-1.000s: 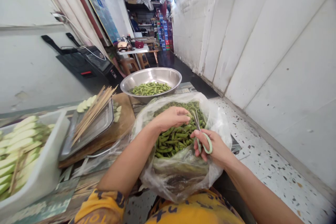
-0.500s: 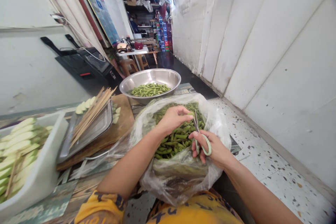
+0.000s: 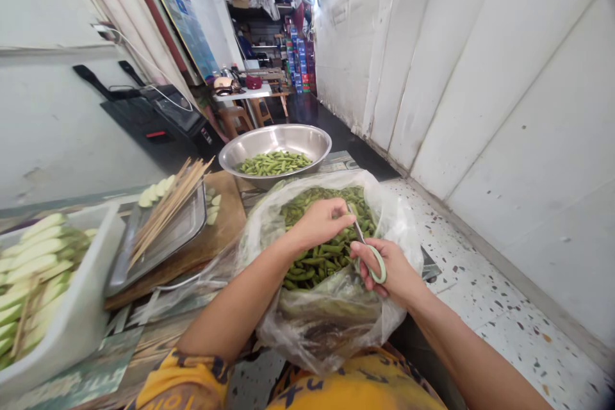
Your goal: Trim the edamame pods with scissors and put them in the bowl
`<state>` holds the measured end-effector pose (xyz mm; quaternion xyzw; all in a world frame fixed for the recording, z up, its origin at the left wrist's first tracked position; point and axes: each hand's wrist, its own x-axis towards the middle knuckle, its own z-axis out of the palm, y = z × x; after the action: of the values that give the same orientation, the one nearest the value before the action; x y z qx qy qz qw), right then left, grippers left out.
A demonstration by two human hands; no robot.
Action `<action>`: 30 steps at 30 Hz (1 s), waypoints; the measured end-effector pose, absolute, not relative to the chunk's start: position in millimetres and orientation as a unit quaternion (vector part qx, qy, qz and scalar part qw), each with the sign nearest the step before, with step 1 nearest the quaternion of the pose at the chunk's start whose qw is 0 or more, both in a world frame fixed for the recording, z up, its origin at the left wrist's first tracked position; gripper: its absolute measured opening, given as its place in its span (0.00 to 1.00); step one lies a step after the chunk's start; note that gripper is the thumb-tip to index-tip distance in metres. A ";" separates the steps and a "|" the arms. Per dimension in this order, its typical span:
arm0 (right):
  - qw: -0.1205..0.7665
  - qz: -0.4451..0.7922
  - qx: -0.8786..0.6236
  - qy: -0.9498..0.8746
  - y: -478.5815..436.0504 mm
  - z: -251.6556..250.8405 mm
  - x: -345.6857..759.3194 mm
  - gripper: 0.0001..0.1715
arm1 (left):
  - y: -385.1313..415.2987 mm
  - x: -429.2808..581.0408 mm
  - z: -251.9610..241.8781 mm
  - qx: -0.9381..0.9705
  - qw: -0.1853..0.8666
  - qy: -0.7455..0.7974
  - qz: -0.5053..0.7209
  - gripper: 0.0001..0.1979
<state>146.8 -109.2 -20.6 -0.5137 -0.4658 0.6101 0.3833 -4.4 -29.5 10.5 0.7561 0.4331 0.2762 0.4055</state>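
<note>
My right hand (image 3: 384,266) is closed around the pale green handles of a pair of scissors (image 3: 379,264). The blades point up and away and look closed or nearly so, their tips right at my left fingertips. Above the bag, my left hand (image 3: 327,219) pinches a green edamame pod, mostly hidden now by the fingers. Beneath both hands, a clear plastic bag (image 3: 331,307) lies wide open, full of edamame pods (image 3: 312,262). Just beyond it, a steel bowl (image 3: 307,134) holds more pods.
To the left, a metal tray (image 3: 192,224) with bamboo skewers (image 3: 166,211) rests on a wooden board (image 3: 230,205). A white bin (image 3: 91,275) of sliced pale green vegetable stands at the near left. A white wall (image 3: 461,77) runs along the right.
The scissor blades have come from spread to closed or nearly closed. My left hand has dipped slightly, and the pod in its fingertips shows less.
</note>
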 end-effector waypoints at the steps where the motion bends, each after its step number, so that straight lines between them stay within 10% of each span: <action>1: 0.380 0.610 -0.518 -0.463 -108.9 -20.4 146.8 0.26 | -30.1 -6.5 13.0 0.756 0.402 0.437 0.275 0.12; 13: 0.420 0.650 -0.439 -0.458 -107.0 -17.3 150.6 0.27 | 58.6 -96.7 74.2 0.598 -0.113 0.676 0.415 0.13; 19: 0.440 0.678 -0.402 -0.430 -108.8 -20.5 156.1 0.27 | 66.9 -73.9 63.7 0.757 -0.130 0.612 0.188 0.26; 24: 0.470 0.689 -0.389 -0.392 -107.3 -21.5 156.9 0.25 | 30.1 -6.2 27.2 0.950 0.035 0.304 0.063 0.15; 30: 0.469 0.686 -0.385 -0.403 -108.3 -24.6 157.4 0.24 | 29.9 15.7 4.8 0.952 0.046 0.300 0.030 0.16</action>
<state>157.4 -108.3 -24.6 -0.3851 -0.4027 0.6856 0.4685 15.7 29.9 4.8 0.9523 0.3000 0.0299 0.0464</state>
